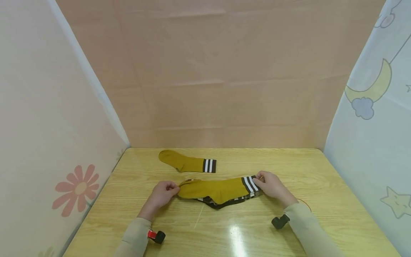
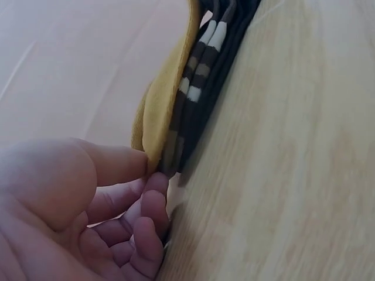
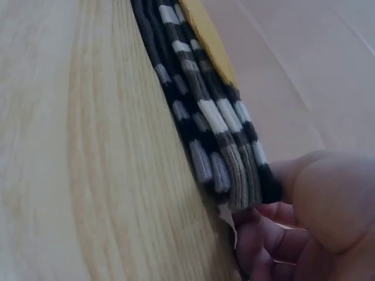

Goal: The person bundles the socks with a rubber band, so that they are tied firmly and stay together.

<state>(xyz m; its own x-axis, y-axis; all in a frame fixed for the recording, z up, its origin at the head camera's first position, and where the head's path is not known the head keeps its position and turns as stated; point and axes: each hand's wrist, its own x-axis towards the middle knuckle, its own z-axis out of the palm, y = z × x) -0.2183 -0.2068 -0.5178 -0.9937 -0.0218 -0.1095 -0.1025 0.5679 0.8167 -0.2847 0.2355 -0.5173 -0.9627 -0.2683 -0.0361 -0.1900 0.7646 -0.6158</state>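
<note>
A mustard sock (image 1: 212, 189) with a dark, white-striped cuff lies on top of a stack of socks in the middle of the table. Beneath it, brown-and-white striped socks (image 3: 217, 114) and a black sock (image 1: 221, 205) show along the near edge. My left hand (image 1: 165, 193) pinches the mustard sock's toe between thumb and fingers. At the other end, my right hand (image 1: 270, 184) pinches the striped cuff, with the thumb on top and the fingers low by the stacked cuffs. A second mustard sock (image 1: 189, 162) lies flat behind the stack, its toe to the left.
The wooden table (image 1: 144, 167) meets a plain pinkish backdrop (image 1: 224, 89) at its far edge. Patterned sheets stand on both sides, a flower (image 1: 78, 188) on the left one and a moon (image 1: 372, 85) on the right. A thin red cord (image 1: 305, 202) lies by the right sleeve.
</note>
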